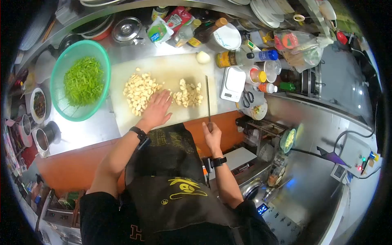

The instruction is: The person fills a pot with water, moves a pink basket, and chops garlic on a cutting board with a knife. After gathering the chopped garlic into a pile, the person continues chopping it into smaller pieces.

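Observation:
On the white cutting board (188,115) lie two heaps of peeled garlic cloves. My left hand (157,109) rests flat, fingers stretched out, at the right edge of the larger garlic heap (139,90). To its right is the smaller garlic heap (188,96), in pieces that look cut. My right hand (212,137) grips the handle of a kitchen knife (208,98) near the board's front right edge. Its blade points away from me, standing on edge, right of the smaller heap. A round white bulb, perhaps an onion (203,57), sits at the board's far edge.
Left of the board stands a green colander (107,77) with sliced green vegetable (83,81). A white kitchen scale (233,83), scissors (248,99) and several bottles are on the right. A lidded metal pot (127,30) stands behind, under a shelf edge.

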A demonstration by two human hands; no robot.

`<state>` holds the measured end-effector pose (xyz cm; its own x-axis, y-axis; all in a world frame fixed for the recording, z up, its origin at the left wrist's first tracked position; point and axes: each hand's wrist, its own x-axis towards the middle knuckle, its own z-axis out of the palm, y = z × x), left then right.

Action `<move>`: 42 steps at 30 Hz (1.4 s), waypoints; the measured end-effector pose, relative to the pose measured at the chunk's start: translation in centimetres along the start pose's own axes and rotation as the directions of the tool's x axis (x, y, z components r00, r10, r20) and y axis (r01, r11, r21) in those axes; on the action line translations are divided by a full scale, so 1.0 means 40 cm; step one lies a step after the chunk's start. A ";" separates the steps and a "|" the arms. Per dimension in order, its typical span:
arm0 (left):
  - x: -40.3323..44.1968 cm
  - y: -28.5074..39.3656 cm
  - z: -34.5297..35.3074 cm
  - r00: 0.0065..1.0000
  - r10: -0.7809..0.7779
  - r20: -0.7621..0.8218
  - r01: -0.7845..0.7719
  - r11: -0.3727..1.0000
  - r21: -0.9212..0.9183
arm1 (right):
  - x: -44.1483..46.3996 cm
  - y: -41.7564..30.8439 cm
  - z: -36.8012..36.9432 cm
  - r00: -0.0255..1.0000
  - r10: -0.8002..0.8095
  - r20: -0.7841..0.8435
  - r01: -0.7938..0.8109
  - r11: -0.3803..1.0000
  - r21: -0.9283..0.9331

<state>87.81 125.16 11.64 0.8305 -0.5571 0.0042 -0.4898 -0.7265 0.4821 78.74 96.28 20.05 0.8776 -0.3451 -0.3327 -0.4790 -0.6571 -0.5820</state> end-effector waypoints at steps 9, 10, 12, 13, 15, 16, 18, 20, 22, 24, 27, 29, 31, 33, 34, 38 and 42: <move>0.215 0.138 0.061 0.959 -0.244 0.147 0.233 0.969 0.085 | 0.098 0.095 0.162 1.000 0.011 0.013 -0.012 0.999 0.051; 0.221 0.130 0.076 0.966 -0.218 0.141 0.211 0.975 0.065 | 0.086 0.093 0.185 0.999 -0.053 0.011 0.052 0.997 0.050; 0.216 0.101 0.096 0.977 -0.171 0.127 0.170 0.985 0.019 | 0.074 0.098 0.219 0.992 -0.038 0.124 0.031 0.998 0.059; 0.219 0.103 0.076 0.969 -0.170 0.180 0.164 0.985 0.052 | 0.076 0.078 0.201 0.985 -0.036 0.171 0.027 0.998 0.056; 0.209 0.079 0.096 0.993 -0.104 0.052 0.107 0.992 -0.066 | 0.091 0.048 0.170 0.972 -0.024 0.233 0.006 0.997 0.081; 0.206 0.074 0.093 0.997 -0.077 -0.017 0.075 0.990 -0.122 | 0.100 0.053 0.146 0.967 -0.007 0.253 -0.020 0.994 0.104; 0.215 0.069 0.089 0.995 -0.103 0.016 0.105 0.982 -0.159 | 0.128 0.068 0.094 0.960 -0.017 0.281 -0.028 0.987 0.157; 0.233 0.092 0.094 0.989 -0.146 0.034 0.150 0.974 -0.170 | 0.160 0.094 0.036 0.956 -0.061 0.287 -0.002 0.976 0.216; 0.238 0.124 0.095 0.990 -0.134 0.045 0.137 0.988 -0.073 | 0.199 0.118 -0.002 0.935 -0.036 0.352 -0.045 0.974 0.221; 0.247 0.149 0.100 0.991 -0.117 0.065 0.116 0.993 0.006 | 0.236 0.133 -0.022 0.917 -0.064 0.393 0.000 0.987 0.162; 0.248 0.155 0.157 0.993 -0.114 -0.013 0.114 0.992 0.056 | 0.265 0.141 -0.026 0.897 -0.086 0.433 0.046 0.994 0.101; 0.241 0.140 0.194 0.989 -0.120 -0.091 0.123 0.992 0.033 | 0.263 0.128 -0.005 0.895 -0.088 0.436 0.059 0.995 0.079; 0.242 0.133 0.200 0.974 -0.137 -0.180 0.140 0.990 0.006 | 0.248 0.120 0.007 0.886 -0.094 0.454 0.052 0.993 0.103; 0.237 0.136 0.193 0.948 -0.170 -0.269 0.168 0.985 -0.031 | 0.245 0.119 0.003 0.879 -0.086 0.469 0.043 0.994 0.101; 0.237 0.142 0.185 0.942 -0.185 -0.280 0.176 0.983 -0.058 | 0.252 0.126 -0.002 0.879 -0.097 0.466 0.060 0.994 0.095; 0.266 0.156 0.183 0.909 -0.221 -0.352 0.189 0.974 -0.121 | 0.301 0.161 -0.035 0.872 -0.141 0.468 0.101 0.989 0.109; 0.282 0.146 0.214 0.913 -0.202 -0.355 0.183 0.979 -0.087 | 0.340 0.126 -0.089 0.837 -0.151 0.526 0.144 0.988 0.055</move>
<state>92.06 111.18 7.03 0.9512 -0.2191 0.2172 -0.3046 -0.7782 0.5492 88.34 85.89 15.24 0.7972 0.1632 -0.5812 -0.3480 -0.6624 -0.6634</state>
